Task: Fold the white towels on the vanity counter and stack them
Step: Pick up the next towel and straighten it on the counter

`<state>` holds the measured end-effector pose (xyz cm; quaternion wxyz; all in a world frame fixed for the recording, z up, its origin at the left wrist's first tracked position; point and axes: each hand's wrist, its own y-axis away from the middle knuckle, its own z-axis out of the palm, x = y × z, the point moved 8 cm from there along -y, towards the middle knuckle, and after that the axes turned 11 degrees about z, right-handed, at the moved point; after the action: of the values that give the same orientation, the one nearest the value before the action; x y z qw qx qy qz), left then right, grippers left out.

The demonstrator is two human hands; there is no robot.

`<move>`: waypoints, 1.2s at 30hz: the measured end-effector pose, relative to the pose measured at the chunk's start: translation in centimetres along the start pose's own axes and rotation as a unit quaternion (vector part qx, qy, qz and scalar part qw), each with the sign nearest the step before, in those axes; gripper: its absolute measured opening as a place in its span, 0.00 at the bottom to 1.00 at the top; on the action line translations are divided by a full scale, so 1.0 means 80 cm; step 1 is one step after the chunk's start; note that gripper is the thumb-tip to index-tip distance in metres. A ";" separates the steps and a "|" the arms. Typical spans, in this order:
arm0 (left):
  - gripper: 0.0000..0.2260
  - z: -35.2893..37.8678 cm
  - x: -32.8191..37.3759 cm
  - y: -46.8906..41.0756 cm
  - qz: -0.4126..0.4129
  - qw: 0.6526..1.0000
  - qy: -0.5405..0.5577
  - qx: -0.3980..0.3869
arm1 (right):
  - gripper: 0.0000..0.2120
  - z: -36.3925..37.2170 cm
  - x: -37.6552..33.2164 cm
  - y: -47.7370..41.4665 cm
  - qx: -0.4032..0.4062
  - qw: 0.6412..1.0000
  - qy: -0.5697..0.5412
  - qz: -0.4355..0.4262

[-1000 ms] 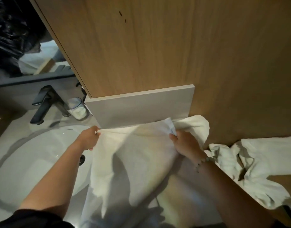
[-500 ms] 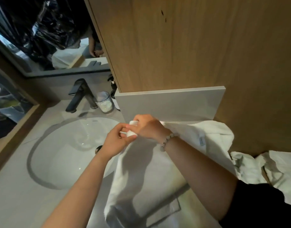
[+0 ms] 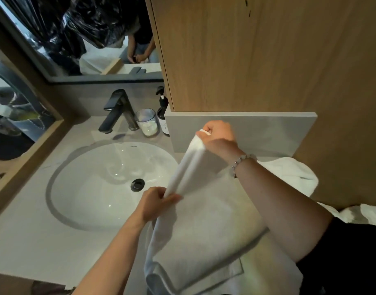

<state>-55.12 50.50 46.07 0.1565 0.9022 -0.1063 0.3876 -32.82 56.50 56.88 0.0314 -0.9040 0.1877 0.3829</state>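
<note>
Judging progress, I'm early on: my left hand point(image 3: 155, 204) and right hand point(image 3: 217, 136) both pinch the half-folded towel point(image 3: 204, 226) draped on the desk point(image 3: 44, 248). Crumpled towels point(image 3: 370, 215) wait beside it, and nothing is stacked.

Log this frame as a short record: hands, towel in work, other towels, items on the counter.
towel in work: white, doubled over, lower part lying on the counter
sink: white basin, left of the towel
left hand: pinches the doubled edge low, beside the sink
right hand: grips that edge's upper end, in front of the grey backsplash
other towels: white, crumpled, at the right
behind the sink: black faucet, glass jar, pump bottle
finished stack: none in view
</note>
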 end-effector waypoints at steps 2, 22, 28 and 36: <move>0.19 -0.002 -0.004 0.000 -0.003 1.000 -0.005 -0.006 | 0.09 0.002 0.003 -0.002 0.007 1.000 0.021 -0.006; 0.15 0.037 0.151 -0.040 0.173 0.967 -0.175 0.065 | 0.22 -0.117 0.327 0.070 0.171 0.904 -0.104 0.378; 0.21 0.157 0.233 -0.077 0.264 0.939 -0.182 -0.125 | 0.23 -0.134 0.298 0.071 0.201 0.920 -0.162 0.296; 0.06 0.154 0.218 -0.099 0.214 0.964 -0.132 -0.084 | 0.10 -0.121 0.272 0.063 0.076 0.954 -0.154 0.244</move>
<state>-32.65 52.14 49.24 0.1300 0.8851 -0.3489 0.2792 -14.19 43.00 48.81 0.0337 -0.7555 0.4239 0.4984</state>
